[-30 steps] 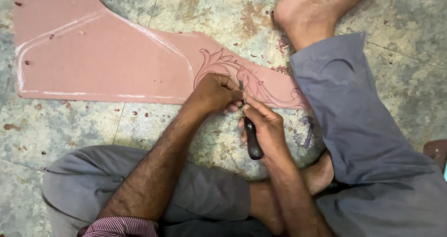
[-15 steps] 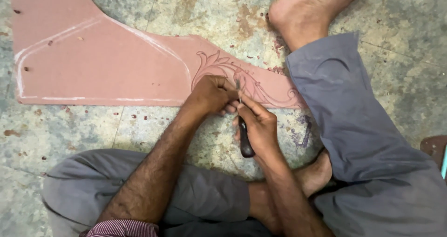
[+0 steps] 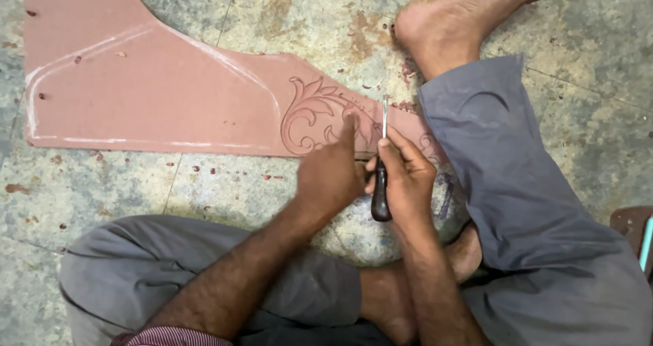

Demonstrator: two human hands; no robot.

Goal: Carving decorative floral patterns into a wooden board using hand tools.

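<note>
Carving tool [image 3: 381, 176], dark handle and thin metal blade, clamped upright in right hand [image 3: 407, 179], blade tip resting on pink board [image 3: 156, 94] just beside carved leaf scroll [image 3: 320, 118]. Lower end of handle poking out below the palm; middle stretch hidden by wrapped fingers. Left hand [image 3: 330, 176] open and blurred, fingers together and stretched forward, fingertips touching or hovering over the scroll, contact hard to tell. Right end of board and part of the carving hidden under grey trouser leg [image 3: 503, 176] and behind both hands. Board flat on mottled stone floor [image 3: 224, 189], reddish chips scattered around. Bare foot [image 3: 442, 33] beyond the board, toes cut off at top edge; second foot [image 3: 469, 257] tucked under right forearm, mostly concealed. Brown object with teal strip [image 3: 636, 234] cut off at right border, kind unclear. Against half a second ago: left hand then curled tight beside the blade, now lifted and flattened; tool now standing straighter, blade clearly exposed; view shifted slightly.
</note>
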